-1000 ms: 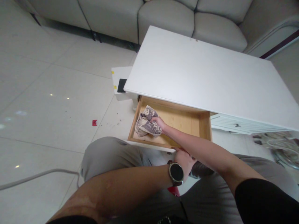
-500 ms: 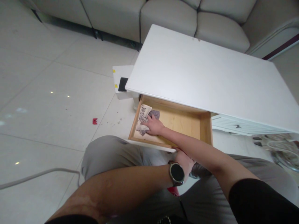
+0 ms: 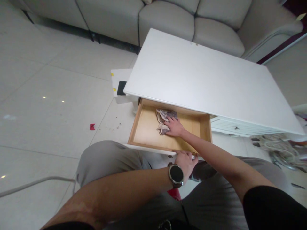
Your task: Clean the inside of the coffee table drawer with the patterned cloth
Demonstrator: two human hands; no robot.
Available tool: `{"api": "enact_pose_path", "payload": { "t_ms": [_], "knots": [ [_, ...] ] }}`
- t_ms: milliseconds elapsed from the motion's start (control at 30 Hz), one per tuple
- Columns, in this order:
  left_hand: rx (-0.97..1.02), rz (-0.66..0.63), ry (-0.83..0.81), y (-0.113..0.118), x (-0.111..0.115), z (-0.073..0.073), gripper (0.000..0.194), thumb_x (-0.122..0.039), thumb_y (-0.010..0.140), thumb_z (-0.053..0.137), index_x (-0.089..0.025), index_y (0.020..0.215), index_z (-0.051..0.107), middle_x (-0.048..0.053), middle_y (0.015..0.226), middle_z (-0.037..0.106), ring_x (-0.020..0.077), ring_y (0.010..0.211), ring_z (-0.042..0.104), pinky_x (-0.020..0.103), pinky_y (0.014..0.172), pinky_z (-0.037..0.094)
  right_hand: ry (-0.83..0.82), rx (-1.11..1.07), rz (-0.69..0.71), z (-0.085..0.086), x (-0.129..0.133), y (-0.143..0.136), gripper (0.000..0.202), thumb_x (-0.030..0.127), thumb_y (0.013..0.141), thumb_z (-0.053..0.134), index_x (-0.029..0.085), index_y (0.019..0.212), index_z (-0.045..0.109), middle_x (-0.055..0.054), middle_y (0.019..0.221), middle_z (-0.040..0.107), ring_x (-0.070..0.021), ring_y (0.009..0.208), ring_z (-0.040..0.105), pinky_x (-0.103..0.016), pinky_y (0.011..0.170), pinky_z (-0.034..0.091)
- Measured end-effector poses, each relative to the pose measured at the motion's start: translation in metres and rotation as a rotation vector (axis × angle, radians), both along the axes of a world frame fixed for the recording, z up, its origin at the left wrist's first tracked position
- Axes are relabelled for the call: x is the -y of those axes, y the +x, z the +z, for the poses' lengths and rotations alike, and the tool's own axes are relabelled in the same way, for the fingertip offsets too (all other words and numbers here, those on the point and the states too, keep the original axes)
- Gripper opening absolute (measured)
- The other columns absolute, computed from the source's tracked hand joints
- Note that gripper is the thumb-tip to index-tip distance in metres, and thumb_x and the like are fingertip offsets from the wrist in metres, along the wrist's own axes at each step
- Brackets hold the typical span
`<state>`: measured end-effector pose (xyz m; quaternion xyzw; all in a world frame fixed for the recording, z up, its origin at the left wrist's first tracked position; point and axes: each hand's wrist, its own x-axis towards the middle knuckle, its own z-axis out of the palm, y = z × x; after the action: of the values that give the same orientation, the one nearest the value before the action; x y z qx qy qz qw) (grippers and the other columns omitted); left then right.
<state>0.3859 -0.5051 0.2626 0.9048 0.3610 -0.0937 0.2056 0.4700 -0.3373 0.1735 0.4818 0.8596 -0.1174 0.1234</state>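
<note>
An open wooden drawer [image 3: 146, 135] juts out from the white table [image 3: 203, 76]. Inside it, my right hand [image 3: 175, 126] presses a crumpled patterned cloth [image 3: 163, 119] on the drawer floor, its fingers spread over the cloth. My left hand [image 3: 185, 161], with a watch on the wrist, has its fingers hooked over the top edge of the drawer front, below my right forearm.
Behind the table stands a grey sofa [image 3: 165, 17]. A white box [image 3: 117, 75] with a black flat object [image 3: 121, 88] is at the table's left end. A red scrap [image 3: 92, 126] lies on the floor, and a grey hose [image 3: 38, 182] runs at lower left.
My right hand has moved the cloth from the drawer's left side toward its middle. My left hand remains at the drawer front, its fingers now more visible on the edge. The view has shifted slightly.
</note>
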Motion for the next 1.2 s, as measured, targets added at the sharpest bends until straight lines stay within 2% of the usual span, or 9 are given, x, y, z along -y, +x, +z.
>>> {"api": "enact_pose_path", "payload": {
  "t_ms": [133, 267, 467, 567, 667, 767, 833, 1033, 1200],
  "knots": [
    [-0.006, -0.004, -0.006, 0.001, 0.001, -0.001, 0.061, -0.014, 0.104, 0.036, -0.031, 0.162, 0.044, 0.02, 0.13, 0.067, 0.0382, 0.111, 0.068, 0.061, 0.089, 0.054, -0.03, -0.118, -0.022, 0.008, 0.006, 0.02, 0.049, 0.059, 0.091, 0.064, 0.025, 0.124, 0.076, -0.013, 0.159, 0.051, -0.0374, 0.135, 0.049, -0.053, 0.108, 0.035],
    [-0.004, -0.002, -0.008, 0.0, 0.001, 0.001, 0.061, -0.014, 0.104, 0.036, -0.031, 0.163, 0.043, 0.02, 0.131, 0.067, 0.0386, 0.111, 0.068, 0.061, 0.089, 0.054, 0.075, -0.282, -0.114, 0.015, 0.001, 0.017, 0.037, 0.041, 0.102, 0.048, 0.019, 0.1, 0.078, -0.013, 0.113, 0.076, -0.0275, 0.11, 0.063, -0.042, 0.099, 0.037],
    [0.013, -0.012, 0.027, -0.003, 0.001, -0.001, 0.06, -0.014, 0.105, 0.033, -0.031, 0.162, 0.044, 0.019, 0.13, 0.068, 0.0367, 0.11, 0.068, 0.059, 0.087, 0.055, 0.084, -0.293, -0.055, 0.018, -0.004, 0.033, 0.046, 0.037, 0.103, 0.04, 0.02, 0.074, 0.07, -0.011, 0.077, 0.069, -0.0244, 0.083, 0.06, -0.038, 0.089, 0.039],
    [0.015, -0.005, 0.041, -0.001, 0.001, -0.004, 0.059, -0.015, 0.104, 0.039, -0.033, 0.16, 0.046, 0.018, 0.129, 0.067, 0.0345, 0.107, 0.069, 0.058, 0.087, 0.055, -0.031, -0.24, 0.006, 0.017, 0.001, 0.047, 0.033, 0.044, 0.095, 0.054, 0.018, 0.102, 0.073, -0.011, 0.091, 0.072, -0.0251, 0.086, 0.06, -0.037, 0.087, 0.042],
    [-0.006, -0.008, 0.038, 0.002, 0.001, -0.007, 0.06, -0.016, 0.103, 0.043, -0.034, 0.16, 0.046, 0.018, 0.129, 0.067, 0.0348, 0.107, 0.069, 0.059, 0.087, 0.055, -0.013, -0.205, 0.042, 0.014, 0.007, 0.05, 0.069, 0.056, 0.086, 0.069, 0.016, 0.141, 0.06, -0.017, 0.129, 0.067, -0.0313, 0.112, 0.059, -0.042, 0.097, 0.043],
    [-0.007, -0.012, 0.041, 0.003, 0.001, -0.008, 0.06, -0.017, 0.103, 0.044, -0.034, 0.16, 0.045, 0.018, 0.129, 0.066, 0.0351, 0.107, 0.069, 0.06, 0.087, 0.055, 0.002, -0.103, 0.132, 0.004, 0.01, 0.039, 0.106, 0.065, 0.071, 0.082, 0.028, 0.162, 0.043, -0.02, 0.167, 0.035, -0.0475, 0.146, 0.033, -0.059, 0.111, 0.034],
    [-0.014, -0.024, 0.042, 0.002, 0.001, -0.008, 0.059, -0.017, 0.104, 0.041, -0.034, 0.16, 0.045, 0.019, 0.128, 0.066, 0.0357, 0.107, 0.069, 0.06, 0.086, 0.056, -0.032, -0.024, 0.125, -0.004, 0.01, 0.029, 0.112, 0.065, 0.068, 0.085, 0.037, 0.165, 0.037, -0.015, 0.176, 0.018, -0.0558, 0.152, 0.016, -0.067, 0.111, 0.031],
    [-0.008, -0.038, 0.04, 0.0, 0.0, -0.007, 0.053, -0.019, 0.105, 0.04, -0.036, 0.153, 0.053, 0.018, 0.126, 0.067, 0.0371, 0.108, 0.069, 0.059, 0.085, 0.055, 0.013, 0.001, 0.053, -0.01, -0.007, -0.009, 0.066, 0.037, 0.095, 0.063, 0.037, 0.159, 0.049, -0.013, 0.171, 0.032, -0.0476, 0.139, 0.039, -0.06, 0.103, 0.041],
    [-0.053, -0.061, 0.043, 0.0, 0.0, -0.005, 0.054, -0.018, 0.105, 0.038, -0.036, 0.154, 0.051, 0.018, 0.128, 0.067, 0.0391, 0.108, 0.068, 0.064, 0.086, 0.053, 0.136, -0.115, 0.317, 0.004, -0.035, -0.059, 0.048, 0.022, 0.104, 0.043, 0.034, 0.147, 0.061, -0.007, 0.167, 0.041, -0.0423, 0.145, 0.032, -0.062, 0.106, 0.035]
  ]
}}
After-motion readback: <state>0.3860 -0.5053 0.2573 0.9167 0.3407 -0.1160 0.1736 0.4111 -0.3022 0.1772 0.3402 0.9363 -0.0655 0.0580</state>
